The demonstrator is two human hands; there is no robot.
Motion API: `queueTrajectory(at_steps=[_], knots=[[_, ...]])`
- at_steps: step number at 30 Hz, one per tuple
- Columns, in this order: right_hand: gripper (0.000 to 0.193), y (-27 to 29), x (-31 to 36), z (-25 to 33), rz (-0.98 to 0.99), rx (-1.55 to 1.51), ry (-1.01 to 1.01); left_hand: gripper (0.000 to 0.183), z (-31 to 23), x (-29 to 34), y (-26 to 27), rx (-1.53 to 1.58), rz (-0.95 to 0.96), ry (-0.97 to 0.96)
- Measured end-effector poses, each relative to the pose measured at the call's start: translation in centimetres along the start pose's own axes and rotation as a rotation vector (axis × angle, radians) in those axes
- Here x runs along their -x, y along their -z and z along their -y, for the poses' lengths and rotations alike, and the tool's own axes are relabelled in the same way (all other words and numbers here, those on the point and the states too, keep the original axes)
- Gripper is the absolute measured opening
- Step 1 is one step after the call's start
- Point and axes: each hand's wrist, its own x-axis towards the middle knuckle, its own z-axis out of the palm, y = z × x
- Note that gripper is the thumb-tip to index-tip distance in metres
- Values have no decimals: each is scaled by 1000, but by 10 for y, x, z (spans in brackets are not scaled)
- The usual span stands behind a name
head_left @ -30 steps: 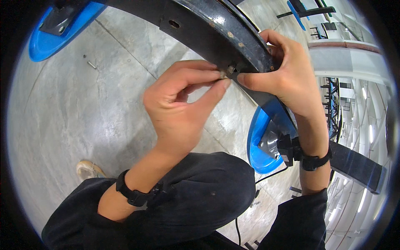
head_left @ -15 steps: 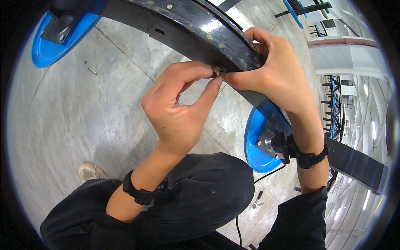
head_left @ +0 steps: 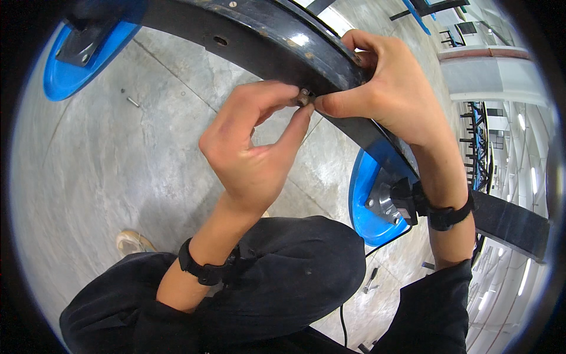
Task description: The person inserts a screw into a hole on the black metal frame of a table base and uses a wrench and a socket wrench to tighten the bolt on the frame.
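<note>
A small metal nut (head_left: 304, 97) sits between the thumb and index finger of my left hand (head_left: 244, 141). It is right against the side of a black metal beam (head_left: 259, 56), by a hole that my fingers partly cover. Across the same beam, my right hand (head_left: 392, 94) is clamped, its thumb on the near side beside the nut and its fingers curled over the far edge. Whatever the right fingertips press on is mostly hidden. Black straps circle both wrists.
Blue round seats (head_left: 367, 203) are fixed below the beam, another blue seat (head_left: 88, 74) at upper left. On the concrete floor lie a bolt-like metal piece (head_left: 133, 101) and a ratchet-like tool (head_left: 370, 282). A black cable (head_left: 343, 324) runs beside my knee (head_left: 318, 259).
The view has shifted slightly. Both hands keep their grips, and the nut shows a little more between my left fingertips at the beam's side.
</note>
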Motion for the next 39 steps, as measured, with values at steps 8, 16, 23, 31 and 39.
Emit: queueTrajectory(at_steps=[8,16,23,31,39], knots=[[43,0,-3,-1,11,12,38,19,0,2,2,113,21,126],[50,0,-2,1,14,9,19,23,-1,-2,12,-145,167,-131],[43,-1,-2,-1,23,14,35,22,1,-7,13,-91,148,-129],[38,1,-1,1,53,23,7,18,0,-5,12,3,162,41],[38,3,0,3,67,-15,-15,26,4,-10,11,-175,164,-290]])
